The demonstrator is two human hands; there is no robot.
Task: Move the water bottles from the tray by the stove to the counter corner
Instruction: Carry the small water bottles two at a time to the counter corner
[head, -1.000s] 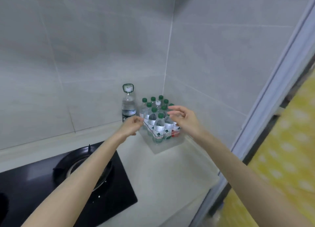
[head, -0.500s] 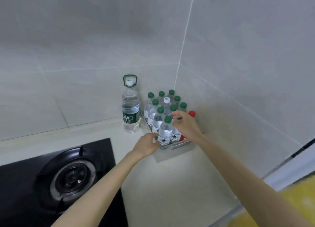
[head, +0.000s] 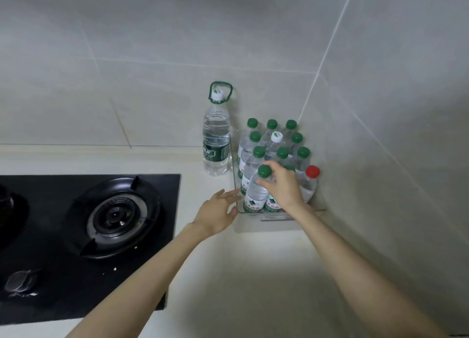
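We see the clear tray [head: 276, 224] on the pale counter [head: 241, 281], at the far right where the two tiled walls meet. In it stand the water bottles [head: 254, 137], upright and close together, most with green caps. One has a white cap and one, at the right, is a red-capped bottle [head: 311, 177]. The right hand [head: 283, 189] reaches over the near row, and its fingers are curled round the neck of the small bottle [head: 255, 194] at the near left corner of the tray. The left hand [head: 217, 214] is relaxed, its fingers nearly straight, and the fingertips lie against the left wall of the tray. A large bottle [head: 215, 147] with a carry loop stands just left of the tray. The black stove [head: 114, 217] is further left.
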